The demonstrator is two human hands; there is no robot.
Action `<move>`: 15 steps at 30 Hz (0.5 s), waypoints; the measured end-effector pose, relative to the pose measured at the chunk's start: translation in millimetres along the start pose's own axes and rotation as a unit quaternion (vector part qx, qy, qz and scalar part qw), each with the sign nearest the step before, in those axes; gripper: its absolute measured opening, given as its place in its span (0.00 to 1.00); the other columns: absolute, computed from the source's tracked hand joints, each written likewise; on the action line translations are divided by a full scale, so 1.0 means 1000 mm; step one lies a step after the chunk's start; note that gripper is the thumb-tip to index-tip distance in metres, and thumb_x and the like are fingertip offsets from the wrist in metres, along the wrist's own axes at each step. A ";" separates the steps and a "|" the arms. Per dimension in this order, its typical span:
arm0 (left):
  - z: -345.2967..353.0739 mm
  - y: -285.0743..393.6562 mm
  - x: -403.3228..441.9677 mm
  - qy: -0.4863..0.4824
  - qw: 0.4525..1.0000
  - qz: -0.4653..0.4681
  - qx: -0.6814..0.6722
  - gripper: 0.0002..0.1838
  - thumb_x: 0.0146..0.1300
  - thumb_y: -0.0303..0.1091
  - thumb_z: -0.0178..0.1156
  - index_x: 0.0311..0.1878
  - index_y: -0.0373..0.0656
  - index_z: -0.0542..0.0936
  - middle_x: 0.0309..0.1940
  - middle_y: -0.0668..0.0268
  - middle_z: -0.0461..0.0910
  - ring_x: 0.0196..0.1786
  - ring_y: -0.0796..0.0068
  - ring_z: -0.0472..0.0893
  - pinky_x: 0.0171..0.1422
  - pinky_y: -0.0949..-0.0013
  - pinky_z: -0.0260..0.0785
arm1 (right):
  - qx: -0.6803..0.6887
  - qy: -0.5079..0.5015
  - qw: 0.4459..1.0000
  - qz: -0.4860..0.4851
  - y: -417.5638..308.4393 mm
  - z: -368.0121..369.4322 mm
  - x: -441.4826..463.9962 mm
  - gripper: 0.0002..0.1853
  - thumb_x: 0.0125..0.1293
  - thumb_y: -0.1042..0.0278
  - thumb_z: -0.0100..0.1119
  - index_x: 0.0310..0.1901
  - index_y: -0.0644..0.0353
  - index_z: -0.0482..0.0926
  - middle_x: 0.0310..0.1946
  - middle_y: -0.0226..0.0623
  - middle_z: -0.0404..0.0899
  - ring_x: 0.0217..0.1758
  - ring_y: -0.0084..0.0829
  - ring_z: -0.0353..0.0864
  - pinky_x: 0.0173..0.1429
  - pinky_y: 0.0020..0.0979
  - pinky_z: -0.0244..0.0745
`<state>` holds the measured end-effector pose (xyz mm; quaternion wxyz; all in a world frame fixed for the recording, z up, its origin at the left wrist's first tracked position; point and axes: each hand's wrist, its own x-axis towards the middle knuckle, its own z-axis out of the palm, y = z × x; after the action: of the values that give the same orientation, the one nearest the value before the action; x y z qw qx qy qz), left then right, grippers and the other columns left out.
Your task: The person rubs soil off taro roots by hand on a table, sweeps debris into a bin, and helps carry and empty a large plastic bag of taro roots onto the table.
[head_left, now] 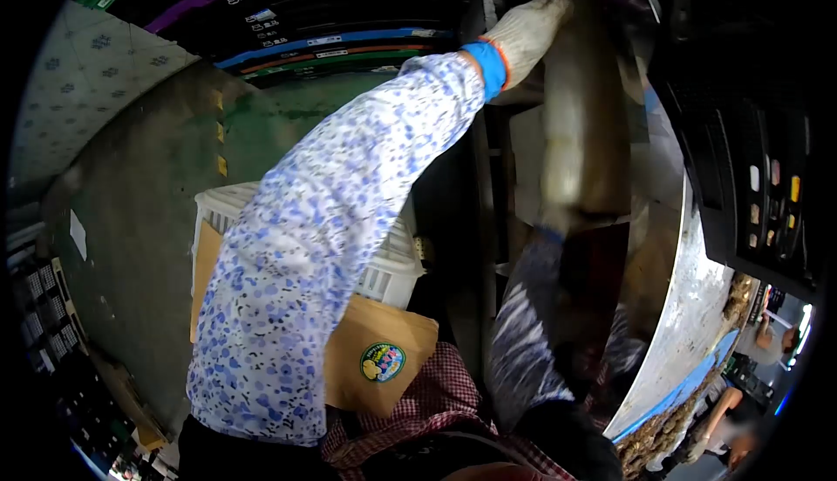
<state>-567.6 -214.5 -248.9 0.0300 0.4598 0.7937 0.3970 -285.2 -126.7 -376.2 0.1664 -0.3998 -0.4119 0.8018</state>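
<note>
Fingertips [565, 3] of the left hand [527, 38], in a knit glove, looked pressed together against the upper left side of a brown, panel-like object [603, 123]; from my remote feed I couldn't tell whether they pinched it or merely touched. Right hand [562, 171] was a pale smear low on the same object, finger state unreadable. The object hung roughly upright between the two, its top lost in shadow.

Farther out: floral sleeve [288, 280] crossed above a white slatted crate [384, 272] and a cardboard flap [357, 385] with a round sticker. Narrow upright rail [485, 245] stood left of the object; metal surface [689, 298] lay to its right. Dark stacked trays [349, 10] filled the upper left, and a co-worker's arm [719, 416] showed well apart, lower right.

Risks I noted: if the upper hold was only fingertip contact, smooth glove yarn could let the object tip or slide. Quick motion, suggested by the blur, could knock its side against the rail, and the raised sleeve could snag there too
</note>
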 end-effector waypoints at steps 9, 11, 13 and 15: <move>-0.115 -0.015 -0.159 0.050 0.821 -0.342 -0.454 0.30 0.75 0.50 0.44 0.64 0.32 0.68 0.58 0.40 0.73 0.58 0.54 0.77 0.61 0.61 0.74 | -0.034 -0.044 0.976 -0.212 -0.152 0.241 0.188 0.30 0.73 0.45 0.46 0.72 0.46 0.57 0.73 0.37 0.55 0.74 0.41 0.56 0.74 0.46 0.56; -0.136 -0.012 -0.196 0.086 0.790 -0.382 -0.471 0.26 0.76 0.45 0.45 0.62 0.31 0.71 0.49 0.51 0.79 0.48 0.66 0.81 0.55 0.67 0.77 | -0.060 -0.034 0.975 -0.209 -0.150 0.252 0.209 0.30 0.73 0.45 0.46 0.72 0.46 0.58 0.73 0.37 0.56 0.73 0.41 0.57 0.74 0.46 0.56; -0.161 0.004 -0.229 0.122 0.793 -0.403 -0.441 0.24 0.76 0.43 0.45 0.60 0.30 0.72 0.48 0.54 0.80 0.46 0.68 0.81 0.53 0.68 0.76 | -0.077 -0.025 0.978 -0.192 -0.136 0.251 0.212 0.30 0.73 0.45 0.46 0.72 0.45 0.58 0.72 0.37 0.56 0.73 0.41 0.57 0.74 0.46 0.57; -0.189 0.024 -0.262 0.164 0.799 -0.440 -0.376 0.25 0.75 0.45 0.46 0.60 0.29 0.71 0.47 0.54 0.80 0.47 0.67 0.81 0.55 0.65 0.75 | -0.023 -0.046 0.980 -0.191 -0.121 0.247 0.178 0.30 0.72 0.46 0.48 0.70 0.51 0.61 0.71 0.41 0.59 0.71 0.40 0.62 0.73 0.43 0.58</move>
<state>-478.2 -519.3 -186.9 0.2415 -0.0581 0.6919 0.6779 -596.4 -77.7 -285.4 0.2879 -0.2804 -0.5059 0.7633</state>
